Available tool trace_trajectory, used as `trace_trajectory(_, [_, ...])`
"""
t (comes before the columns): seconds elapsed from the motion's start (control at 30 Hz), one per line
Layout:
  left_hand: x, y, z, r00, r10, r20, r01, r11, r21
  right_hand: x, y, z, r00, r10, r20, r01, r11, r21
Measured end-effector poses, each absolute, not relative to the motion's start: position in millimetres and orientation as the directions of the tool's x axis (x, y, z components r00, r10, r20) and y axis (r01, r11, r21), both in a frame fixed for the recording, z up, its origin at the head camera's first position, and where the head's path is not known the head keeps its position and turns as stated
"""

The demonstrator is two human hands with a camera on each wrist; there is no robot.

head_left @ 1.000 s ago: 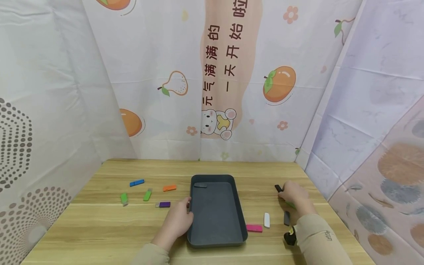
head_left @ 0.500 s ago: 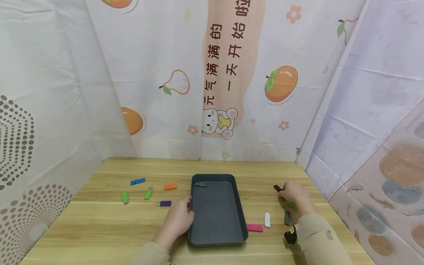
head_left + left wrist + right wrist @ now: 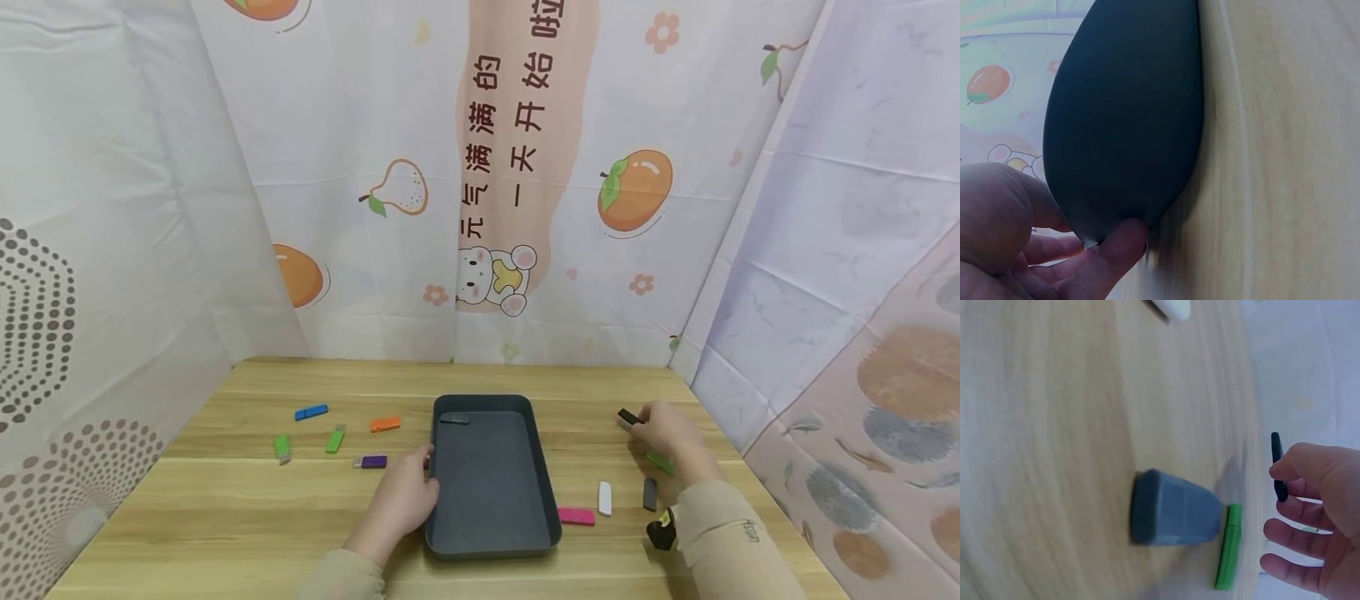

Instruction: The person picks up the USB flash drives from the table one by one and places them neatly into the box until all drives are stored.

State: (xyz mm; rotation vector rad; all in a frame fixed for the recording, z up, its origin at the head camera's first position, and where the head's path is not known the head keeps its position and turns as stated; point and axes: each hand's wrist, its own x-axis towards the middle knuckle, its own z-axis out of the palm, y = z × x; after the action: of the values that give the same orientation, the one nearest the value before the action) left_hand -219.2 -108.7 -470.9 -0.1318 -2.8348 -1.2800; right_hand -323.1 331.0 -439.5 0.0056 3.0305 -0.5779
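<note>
My right hand [image 3: 672, 435] pinches a black USB stick [image 3: 628, 417] between thumb and forefinger at the right of the table; the right wrist view shows this stick [image 3: 1277, 465] edge-on, the other fingers loosely bent. Beneath that hand lies a green USB stick [image 3: 660, 462], and nearer the wrist a dark grey one [image 3: 649, 493]. With thumb and fingers my left hand [image 3: 401, 498] grips the left wall of a dark grey tray [image 3: 491, 492]. In the left wrist view its thumb presses the tray's outer side [image 3: 1125, 119]. A grey USB stick [image 3: 454, 418] lies inside the tray's far left corner.
White [image 3: 604, 498] and pink [image 3: 576, 517] USB sticks lie right of the tray. To its left lie a purple one [image 3: 372, 462], an orange one [image 3: 385, 424], a blue one [image 3: 311, 412] and two green ones [image 3: 335, 439]. A printed curtain [image 3: 375, 275] stands behind the table.
My right hand has lifted the black USB stick off the table, so a shadow shows below it and more of the green stick is visible. My left hand and the tray have stayed put.
</note>
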Motion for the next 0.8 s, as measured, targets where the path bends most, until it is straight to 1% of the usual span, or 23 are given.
trace_trajectory(0.2, [-219.5, -109.1, -471.7, -0.996, 0.064, 0.062, 0.089, 0.657, 0.749, -323.8, 332.0, -436.4, -1.0, -0.007, -0.02, 0.002, 0.908, -0.418])
trace_trajectory(0.4, [-219.6, -109.3, -471.1, -0.995, 0.071, 0.066, 0.097, 0.658, 0.746, -327.1, 331.7, -428.0, -0.999, -0.019, 0.048, -0.037, 0.916, -0.399])
trace_trajectory(0.6, [-219.1, -109.1, -470.4, -0.995, 0.073, 0.073, 0.103, 0.656, 0.748, -333.0, 331.4, -420.0, -0.984, -0.08, 0.158, -0.135, 0.915, -0.38])
trace_trajectory(0.8, [-218.1, -108.8, -469.6, -0.994, 0.07, 0.082, 0.108, 0.657, 0.746, -335.1, 327.4, -412.1, -0.974, -0.094, 0.208, -0.172, 0.902, -0.396])
